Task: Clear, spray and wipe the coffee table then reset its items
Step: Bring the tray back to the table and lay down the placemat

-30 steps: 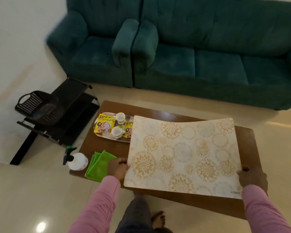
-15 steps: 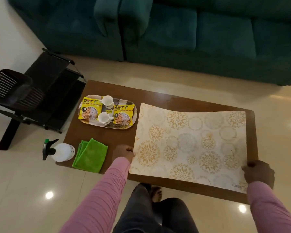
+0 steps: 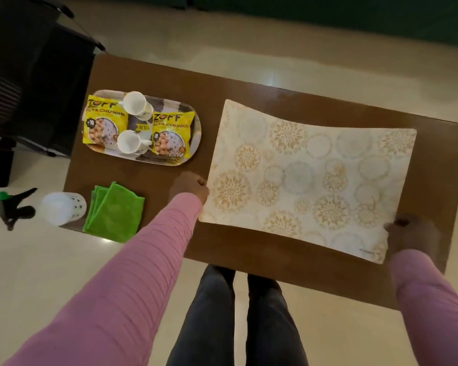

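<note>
Both hands grip the patterned placemat point(image 3: 307, 178) over the right half of the table point(image 3: 249, 249): the left hand point(image 3: 189, 187) pinches its left edge, and the right hand point(image 3: 410, 233) holds its near right corner. On the left sit a tray point(image 3: 167, 159) of cups and snack packets, a green cloth point(image 3: 114, 211) and a spray bottle point(image 3: 56, 208).

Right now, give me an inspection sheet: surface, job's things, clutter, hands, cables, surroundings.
Surface: brown coffee table, items on it, not cleared.
Job's things: patterned placemat on the right half; folded green cloth near left; spray bottle at the near left corner.
Clutter: tray far left holding two white cups and two yellow snack packets.
Hands: left hand grips the placemat's left edge; right hand pinches its near right corner.
Cables: nothing seen.
Surroundings: black rack left of the table; pale floor; green sofa beyond.
</note>
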A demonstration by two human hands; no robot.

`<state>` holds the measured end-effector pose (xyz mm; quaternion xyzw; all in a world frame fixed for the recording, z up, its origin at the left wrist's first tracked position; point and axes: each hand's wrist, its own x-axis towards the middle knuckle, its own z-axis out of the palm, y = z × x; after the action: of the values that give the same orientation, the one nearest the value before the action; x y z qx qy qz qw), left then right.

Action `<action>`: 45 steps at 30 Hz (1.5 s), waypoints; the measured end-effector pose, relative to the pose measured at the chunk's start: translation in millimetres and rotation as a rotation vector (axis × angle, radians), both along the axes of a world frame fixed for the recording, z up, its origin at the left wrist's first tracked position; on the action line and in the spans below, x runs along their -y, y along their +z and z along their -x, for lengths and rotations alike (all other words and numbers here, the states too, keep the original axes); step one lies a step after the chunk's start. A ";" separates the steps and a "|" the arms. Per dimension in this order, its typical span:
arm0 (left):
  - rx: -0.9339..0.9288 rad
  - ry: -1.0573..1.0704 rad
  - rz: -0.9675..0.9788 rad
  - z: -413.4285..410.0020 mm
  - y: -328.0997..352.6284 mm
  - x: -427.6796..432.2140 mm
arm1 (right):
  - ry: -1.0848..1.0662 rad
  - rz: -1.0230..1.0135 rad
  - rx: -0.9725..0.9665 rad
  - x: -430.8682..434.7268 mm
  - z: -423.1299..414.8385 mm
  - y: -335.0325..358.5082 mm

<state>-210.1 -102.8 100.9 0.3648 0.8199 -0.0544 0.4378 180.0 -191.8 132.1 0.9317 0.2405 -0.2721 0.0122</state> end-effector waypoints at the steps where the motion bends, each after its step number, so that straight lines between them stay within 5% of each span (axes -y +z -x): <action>1: -0.042 -0.049 -0.009 -2.0 -10.5 0.1 | 0.012 0.004 -0.026 -5.1 -4.6 -12.4; 10: -0.200 0.117 0.059 13.3 -96.1 -0.9 | 0.080 0.016 -0.108 -23.4 -21.0 -108.6; 23: -0.192 0.247 -0.050 -0.3 -125.0 14.9 | -0.003 -0.030 -0.078 -5.3 -19.7 -127.9; 31: -0.117 0.320 -0.048 7.8 -127.7 19.8 | 0.497 0.179 0.018 -6.3 -16.2 -123.1; 40: -0.130 0.124 -0.040 9.6 -109.7 12.4 | 0.352 0.352 -0.024 -32.8 21.0 -120.1; 45: -0.123 -0.230 -0.016 27.1 -94.3 2.9 | 0.194 0.173 0.073 -42.5 106.0 -114.5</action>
<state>-237.2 -105.7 6.6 0.4559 0.7984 -0.1202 0.3746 74.1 -149.3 17.5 0.9087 0.3047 -0.2554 0.1276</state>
